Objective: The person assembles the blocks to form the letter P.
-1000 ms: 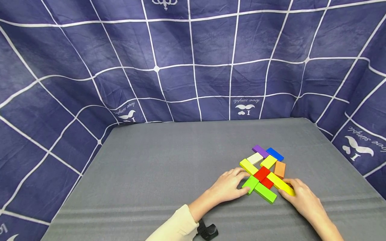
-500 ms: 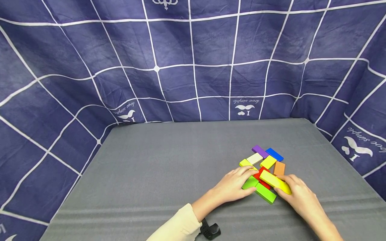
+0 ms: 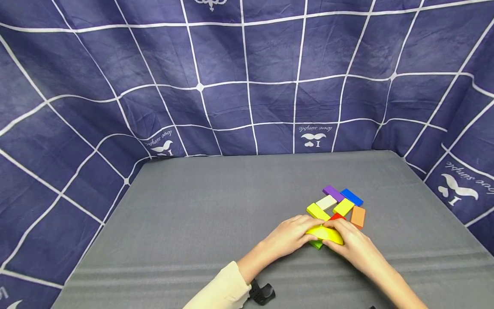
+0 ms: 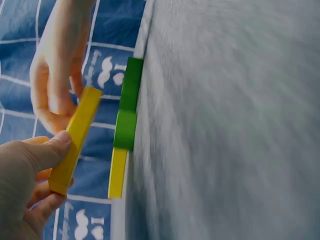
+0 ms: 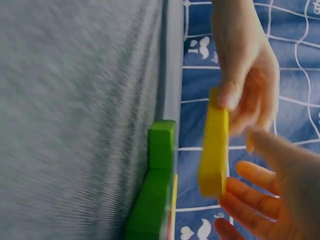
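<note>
A long yellow block (image 3: 325,234) is held up between both hands, over the near end of a group of coloured blocks. My left hand (image 3: 287,234) pinches one end of it, the thumb lying along its side in the left wrist view. At the other end is my right hand (image 3: 359,244); in the right wrist view its fingers reach out fairly straight beside the block. Beneath the hands, a green block (image 3: 316,244) and a red block (image 3: 337,216) show in part. Two green blocks (image 4: 131,84) stand out at table level in the left wrist view.
Just beyond the hands lie another yellow block (image 3: 317,211), a short yellow one (image 3: 343,207), a cream block (image 3: 326,202), an orange block (image 3: 358,217), a purple block (image 3: 333,193) and a blue block (image 3: 352,197). A blue curtain (image 3: 220,107) hangs behind the grey table (image 3: 216,197).
My right hand has lifted the long yellow block from the right side of the group and carried it left to my left hand, which now grips it too.
</note>
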Motion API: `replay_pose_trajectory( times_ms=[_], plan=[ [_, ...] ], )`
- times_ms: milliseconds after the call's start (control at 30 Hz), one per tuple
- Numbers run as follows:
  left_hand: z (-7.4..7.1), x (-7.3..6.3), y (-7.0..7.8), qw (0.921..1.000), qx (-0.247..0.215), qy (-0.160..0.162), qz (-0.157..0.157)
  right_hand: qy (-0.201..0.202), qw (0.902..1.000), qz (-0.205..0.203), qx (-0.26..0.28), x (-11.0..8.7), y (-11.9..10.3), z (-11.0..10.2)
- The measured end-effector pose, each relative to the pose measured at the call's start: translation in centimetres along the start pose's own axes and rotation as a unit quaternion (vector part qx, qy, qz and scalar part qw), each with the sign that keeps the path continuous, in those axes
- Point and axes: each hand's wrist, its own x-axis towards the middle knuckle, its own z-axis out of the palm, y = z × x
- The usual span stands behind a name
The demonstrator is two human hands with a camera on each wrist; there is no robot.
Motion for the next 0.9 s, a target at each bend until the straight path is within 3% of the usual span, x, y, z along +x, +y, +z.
replay_pose_trajectory(
  times_ms=[167, 300, 400, 567, 667, 900],
  plan=[
    [-0.9, -1.8, -1.2, 0.9975, -0.042, 0.030, -0.047, -0.006, 0.9987, 0.027, 0.042, 1.4, 0.3, -0.2],
    [-1.9, -3.8, -2.1, 0.9909, -0.072, 0.063, -0.095, -0.006, 0.9979, 0.026, 0.058, 3.1, 1.1, 0.1],
    [-2.5, -5.6, -2.7, 0.9845, -0.080, 0.093, -0.125, -0.029, 0.9980, 0.021, 0.053, 4.4, 1.8, 0.6],
    [-3.1, -8.2, -3.1, 0.9783, -0.061, 0.116, -0.160, -0.072, 0.9969, 0.031, 0.015, 5.6, 2.5, 1.5],
    [-3.4, -9.5, -3.2, 0.9766, -0.027, 0.119, -0.178, -0.087, 0.9957, 0.033, -0.006, 6.0, 2.6, 2.1],
    [-3.8, -12.0, -3.4, 0.9677, 0.042, 0.112, -0.222, -0.085, 0.9953, 0.031, -0.035, 6.5, 2.5, 3.3]
  ],
)
